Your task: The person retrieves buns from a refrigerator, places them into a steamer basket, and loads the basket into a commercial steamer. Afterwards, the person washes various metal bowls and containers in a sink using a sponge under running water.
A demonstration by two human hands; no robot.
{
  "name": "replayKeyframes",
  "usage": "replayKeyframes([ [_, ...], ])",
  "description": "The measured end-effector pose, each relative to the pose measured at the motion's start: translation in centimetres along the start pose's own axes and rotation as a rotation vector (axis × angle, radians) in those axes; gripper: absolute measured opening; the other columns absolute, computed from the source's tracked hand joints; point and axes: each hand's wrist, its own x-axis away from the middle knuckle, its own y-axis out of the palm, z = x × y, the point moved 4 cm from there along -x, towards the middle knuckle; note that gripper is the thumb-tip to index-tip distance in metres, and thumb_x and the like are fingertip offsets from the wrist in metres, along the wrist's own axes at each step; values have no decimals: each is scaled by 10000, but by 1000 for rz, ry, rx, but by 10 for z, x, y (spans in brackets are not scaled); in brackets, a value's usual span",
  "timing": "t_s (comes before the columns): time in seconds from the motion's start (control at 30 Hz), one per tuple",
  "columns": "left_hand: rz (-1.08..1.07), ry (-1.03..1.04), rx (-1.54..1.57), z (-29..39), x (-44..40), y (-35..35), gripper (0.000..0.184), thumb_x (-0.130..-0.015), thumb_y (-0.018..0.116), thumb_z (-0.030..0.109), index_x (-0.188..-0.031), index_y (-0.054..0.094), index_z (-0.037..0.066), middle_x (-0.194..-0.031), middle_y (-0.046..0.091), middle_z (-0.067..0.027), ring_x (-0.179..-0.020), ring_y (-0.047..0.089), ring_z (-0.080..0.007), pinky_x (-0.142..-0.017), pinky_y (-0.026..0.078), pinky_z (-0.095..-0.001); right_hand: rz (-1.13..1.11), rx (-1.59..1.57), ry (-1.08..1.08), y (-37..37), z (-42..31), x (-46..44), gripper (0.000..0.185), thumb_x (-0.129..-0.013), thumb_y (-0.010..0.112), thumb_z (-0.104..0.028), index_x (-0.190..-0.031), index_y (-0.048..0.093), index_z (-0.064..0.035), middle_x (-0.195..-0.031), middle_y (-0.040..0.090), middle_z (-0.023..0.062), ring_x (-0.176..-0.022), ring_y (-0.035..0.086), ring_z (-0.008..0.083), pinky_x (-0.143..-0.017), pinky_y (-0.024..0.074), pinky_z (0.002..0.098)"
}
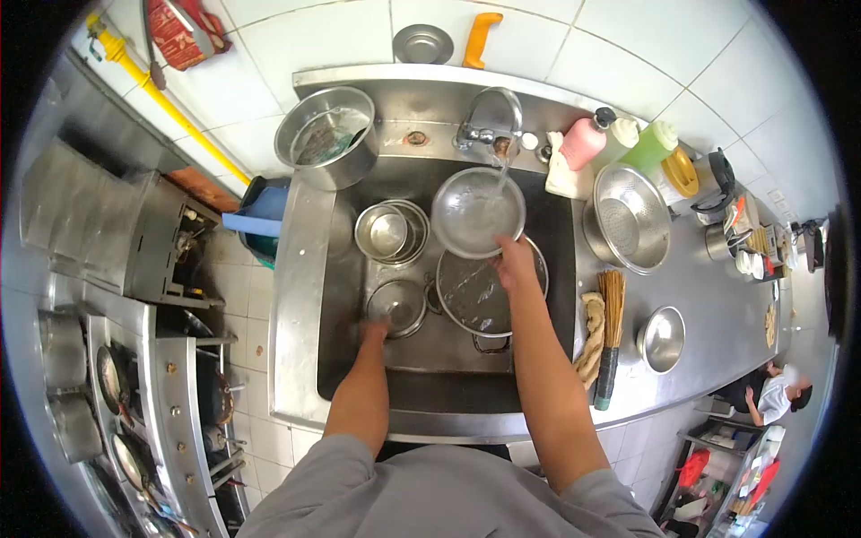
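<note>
My right hand point(513, 262) grips the near rim of a round, greyish bowl point(466, 193). Water from the faucet point(498, 112) runs into this bowl, over a large pot point(484, 300) full of water in the sink. My left hand point(376, 329) is smeared by motion at the near left edge of a small round metal bowl point(399, 305) on the sink floor. Whether its fingers hold that rim, I cannot tell. Behind it, nested metal bowls point(390, 231) sit in the sink point(421, 359).
A deep metal pot point(327, 166) stands on the sink's back left corner. On the right counter are a colander point(628, 220), a bamboo brush point(610, 332), a cloth point(590, 341), a metal bowl point(662, 341) and a pink bottle point(585, 142). Another person point(778, 394) is far right.
</note>
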Motion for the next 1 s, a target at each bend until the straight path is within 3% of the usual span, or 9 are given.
replayKeyframes([
  [0.1,-450,-364,522,16,49,-16,697,-810,746,277,-1368,438,-5,-1231,604,-242,-1067,638,-367,-932,507,-469,-152,-8,53,-6,8,-11,380,-852,686,-152,-1201,566,-60,-1039,639,77,-824,618,170,-576,446,301],
  [0.23,-207,-324,635,13,27,-8,632,-792,729,142,-1354,467,22,-1137,653,-232,-913,682,-392,-848,540,-446,-19,-135,-7,-11,4,-12,384,-880,679,-171,-1229,558,-64,-1063,649,64,-889,625,170,-671,489,328],
  [0.3,40,291,310,24,12,-16,545,-787,652,26,-1317,536,72,-1106,667,-229,-924,672,-405,-839,530,-459,14,-187,-51,-6,4,-10,374,-892,670,-177,-1230,557,-64,-1067,651,61,-916,628,177,-711,501,333],
  [0.5,-32,552,227,92,57,-85,526,-790,528,-60,-1267,615,144,-1256,614,-201,-1139,581,-405,-996,444,-464,-12,-146,73,13,14,-12,404,-947,572,-319,-1237,547,-40,-1123,633,123,-934,634,234,-727,539,338],
  [0.57,43,714,99,94,53,-84,549,-776,524,-68,-1268,619,157,-1300,589,-183,-1191,544,-400,-1040,406,-462,-886,-705,403,35,33,-25,525,-935,529,-423,-1264,533,-13,-1050,624,147,-781,607,216,-616,499,291],
  [0.6,115,868,-29,96,52,-82,572,-763,520,-77,-1269,622,170,-1345,564,-164,-1243,508,-395,-1084,368,-460,-855,-620,440,44,35,-26,633,-916,524,-474,-1322,490,10,-980,607,159,-676,561,187,-533,457,266],
  [0.73,99,900,-132,109,77,-117,571,-751,513,-89,-1242,639,173,-1419,505,-133,-1310,437,-400,-1131,306,-471,-993,-521,607,75,7,-2,964,-814,462,-735,-1351,449,65,-881,615,185,-598,568,196,-466,443,275],
  [0.83,115,1060,-254,115,80,-130,525,-762,517,-74,-1209,654,166,-1360,561,-120,-1271,496,-349,-1104,357,-435,-1209,-525,612,79,-4,14,1086,-769,453,-799,-1381,392,95,-875,611,200,-568,563,206,-437,428,266],
  [1.0,151,1139,141,137,100,-190,448,-772,528,-79,-1167,660,87,-1147,678,-137,-1079,638,-318,-968,485,-371,-1248,-576,619,60,-11,31,1124,-764,451,-812,-1376,368,127,-874,600,223,-531,544,212,-421,422,263],
])
